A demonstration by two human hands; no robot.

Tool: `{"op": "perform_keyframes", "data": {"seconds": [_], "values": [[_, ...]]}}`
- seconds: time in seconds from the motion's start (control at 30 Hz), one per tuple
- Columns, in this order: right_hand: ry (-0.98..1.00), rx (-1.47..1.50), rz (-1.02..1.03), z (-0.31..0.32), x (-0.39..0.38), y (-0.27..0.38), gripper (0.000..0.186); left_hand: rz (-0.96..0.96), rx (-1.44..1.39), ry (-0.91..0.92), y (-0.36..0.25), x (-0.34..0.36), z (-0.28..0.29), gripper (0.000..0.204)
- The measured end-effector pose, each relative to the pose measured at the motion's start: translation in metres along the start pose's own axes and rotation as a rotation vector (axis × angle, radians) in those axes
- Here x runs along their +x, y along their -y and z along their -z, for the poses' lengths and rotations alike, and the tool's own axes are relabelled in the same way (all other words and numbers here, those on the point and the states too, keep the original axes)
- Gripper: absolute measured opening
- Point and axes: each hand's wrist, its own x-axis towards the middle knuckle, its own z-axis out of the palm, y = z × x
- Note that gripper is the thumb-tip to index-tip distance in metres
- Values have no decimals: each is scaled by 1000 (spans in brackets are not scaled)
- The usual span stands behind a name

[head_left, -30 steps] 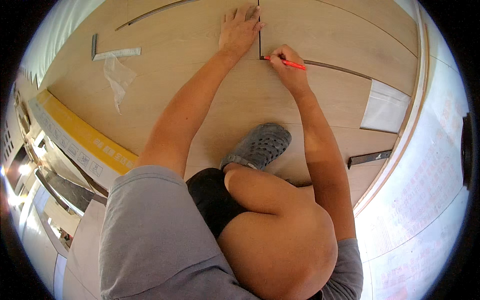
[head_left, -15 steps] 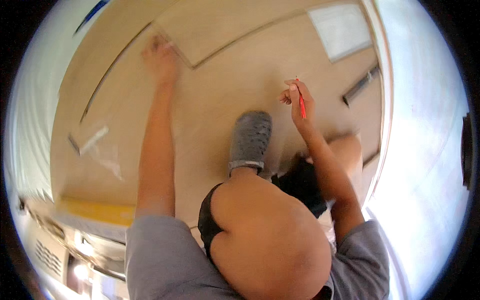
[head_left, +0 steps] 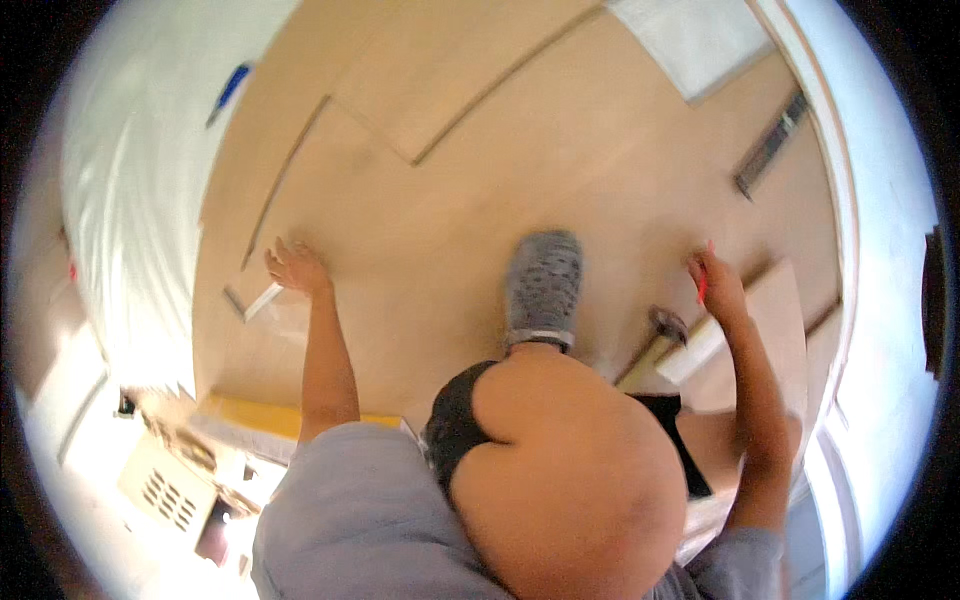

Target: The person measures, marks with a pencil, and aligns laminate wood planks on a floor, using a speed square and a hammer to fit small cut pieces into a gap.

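Observation:
My left hand (head_left: 298, 268) is low over the brown board (head_left: 450, 210), fingers spread. It is beside the end of a small square (head_left: 262, 302) with a pale blade and a dark stock; blur hides whether they touch. In my right hand (head_left: 722, 290) is a slim red pencil (head_left: 703, 280), tip pointing away from me, raised over the board on the right. Dark straight lines or gaps run across the board ahead of the left hand. My foot in a grey patterned sock (head_left: 545, 285) rests on the board between both hands.
A blue-handled tool (head_left: 230, 90) lies by the white sheeting (head_left: 140, 210) at left. At far right are a dark flat tool (head_left: 770, 148) and a white rectangle (head_left: 695, 50). A hammer-like tool (head_left: 668, 325) and a pale block (head_left: 692, 352) lie near my right forearm. A yellow-edged package (head_left: 250, 412) is nearer.
My left hand has drawn back from the lines at the far left to beside the square. My right hand, still with the pencil, has come nearer and rightward. The view has shifted.

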Motion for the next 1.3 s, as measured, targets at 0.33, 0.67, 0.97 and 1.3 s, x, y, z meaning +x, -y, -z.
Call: {"op": "perform_keyframes", "data": {"seconds": [0.33,0.67,0.97,1.3], "values": [[82,-12,152,-27,32,119,22,448,3,396,127,-51,-32,71],[25,75,355,1,118,266,20,430,-171,183,29,-65,53,71],[8,198,593,-47,144,329,15,944,55,418,135,-52,20,57],[-214,196,753,-66,165,307,17,110,-506,58,49,30,39,36]]}}
